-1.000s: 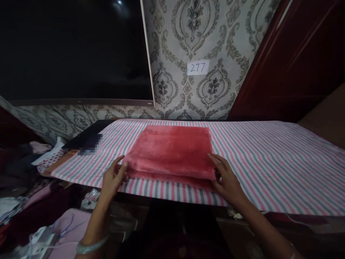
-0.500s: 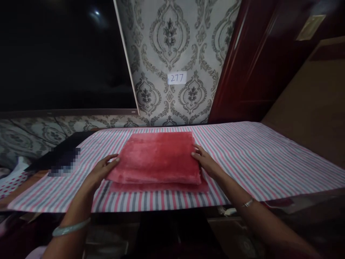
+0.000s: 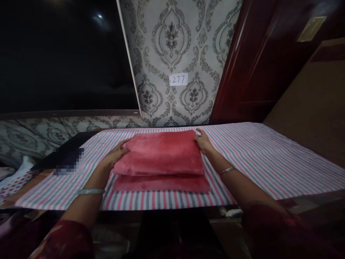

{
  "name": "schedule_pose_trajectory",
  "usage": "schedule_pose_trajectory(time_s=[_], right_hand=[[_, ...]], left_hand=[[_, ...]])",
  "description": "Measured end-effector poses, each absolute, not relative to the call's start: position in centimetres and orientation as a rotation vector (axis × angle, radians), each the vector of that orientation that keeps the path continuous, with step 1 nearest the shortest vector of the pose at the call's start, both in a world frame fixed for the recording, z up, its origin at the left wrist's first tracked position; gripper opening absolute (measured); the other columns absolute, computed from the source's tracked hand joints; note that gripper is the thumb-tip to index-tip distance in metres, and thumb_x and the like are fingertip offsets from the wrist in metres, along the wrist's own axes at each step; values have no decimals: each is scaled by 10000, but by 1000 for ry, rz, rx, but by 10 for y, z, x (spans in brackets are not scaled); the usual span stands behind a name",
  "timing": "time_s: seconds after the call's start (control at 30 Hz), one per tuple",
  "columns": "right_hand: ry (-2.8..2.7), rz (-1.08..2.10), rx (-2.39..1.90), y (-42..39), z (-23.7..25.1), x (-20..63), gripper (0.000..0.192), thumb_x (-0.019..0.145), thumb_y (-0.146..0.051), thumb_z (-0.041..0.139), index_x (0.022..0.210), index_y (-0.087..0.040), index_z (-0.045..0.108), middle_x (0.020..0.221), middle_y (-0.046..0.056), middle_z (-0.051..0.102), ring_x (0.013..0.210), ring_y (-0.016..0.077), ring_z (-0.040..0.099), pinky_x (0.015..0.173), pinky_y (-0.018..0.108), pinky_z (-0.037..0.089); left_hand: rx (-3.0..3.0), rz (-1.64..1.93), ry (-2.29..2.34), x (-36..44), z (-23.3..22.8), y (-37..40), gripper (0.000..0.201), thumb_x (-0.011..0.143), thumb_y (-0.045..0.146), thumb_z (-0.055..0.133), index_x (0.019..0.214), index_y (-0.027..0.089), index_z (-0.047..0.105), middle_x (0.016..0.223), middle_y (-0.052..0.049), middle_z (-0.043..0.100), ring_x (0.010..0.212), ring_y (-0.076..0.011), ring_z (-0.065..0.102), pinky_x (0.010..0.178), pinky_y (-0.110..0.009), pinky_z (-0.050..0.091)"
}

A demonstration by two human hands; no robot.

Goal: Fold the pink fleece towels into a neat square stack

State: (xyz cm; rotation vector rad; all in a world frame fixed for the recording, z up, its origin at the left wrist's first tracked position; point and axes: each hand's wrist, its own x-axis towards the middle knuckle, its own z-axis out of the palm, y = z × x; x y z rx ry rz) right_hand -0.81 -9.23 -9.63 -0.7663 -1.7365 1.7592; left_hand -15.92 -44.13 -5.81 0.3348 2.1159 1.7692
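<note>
A folded red plush cloth (image 3: 161, 154) lies in front of me, its upper layers set back so that a strip of the lower layer shows along the near side. My left hand (image 3: 118, 153) is at its left edge, thumb on top and the other fingers around the side. At the far right corner, my right hand (image 3: 203, 142) grips the edge, with one finger stretched out beyond it. The fingertips under the cloth are hidden. Beneath it spreads a striped tablecloth (image 3: 256, 162) in pink, grey and white.
A large dark television screen (image 3: 61, 57) stands at the back left. Patterned wallpaper bears a paper label (image 3: 178, 79) reading 277. To the right are a dark red door (image 3: 242, 72) and a brown cardboard panel (image 3: 312, 93). A black item (image 3: 72, 144) is at the table's left.
Both hands have moved away from me along the cloth's sides, shifting its upper layers back. More of the lower layer now shows at the front. The view has shifted slightly.
</note>
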Motion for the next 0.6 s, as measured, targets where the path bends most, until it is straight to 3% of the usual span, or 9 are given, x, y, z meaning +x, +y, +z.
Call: schedule_pose_trajectory(time_s=[0.13,0.27,0.4,0.5,0.6], right_hand=[[-1750,1819,-854,-93,-106,7,748,716,-260,625,1416,-129,399,713,7,636,536,166,577,523,275,485],[-1776,1856,-824,-105,-112,37,678,817,-342,594,1442,-177,389,743,-9,625,519,130,549,525,246,469],[-1839,1987,-695,-120,-116,66,816,787,-372,660,1505,-213,305,885,24,693,705,176,659,635,282,540],[-1923,1974,-513,-126,-118,77,970,702,-371,742,1532,-227,262,1015,51,710,835,218,683,709,328,569],[-1917,1907,-414,-128,-123,81,1043,677,-419,784,1546,-243,235,976,43,709,811,219,675,699,334,564]], left_hand=[[193,1724,1970,-153,-70,-445,875,587,173,825,1400,186,502,984,-110,755,730,-236,735,613,-318,597],[139,1745,1993,-153,-74,-442,939,632,258,856,1468,187,436,1078,-155,742,797,-265,746,641,-347,610],[415,1627,2213,-161,-79,-439,925,650,325,830,1484,223,444,1292,-144,668,1066,-297,699,814,-369,606],[668,1592,2334,-169,-86,-439,879,649,349,797,1461,236,480,1466,-102,550,1329,-311,533,1044,-391,500],[689,1515,2416,-170,-90,-438,907,669,363,774,1497,220,432,1521,-100,493,1421,-311,424,1159,-423,375]])
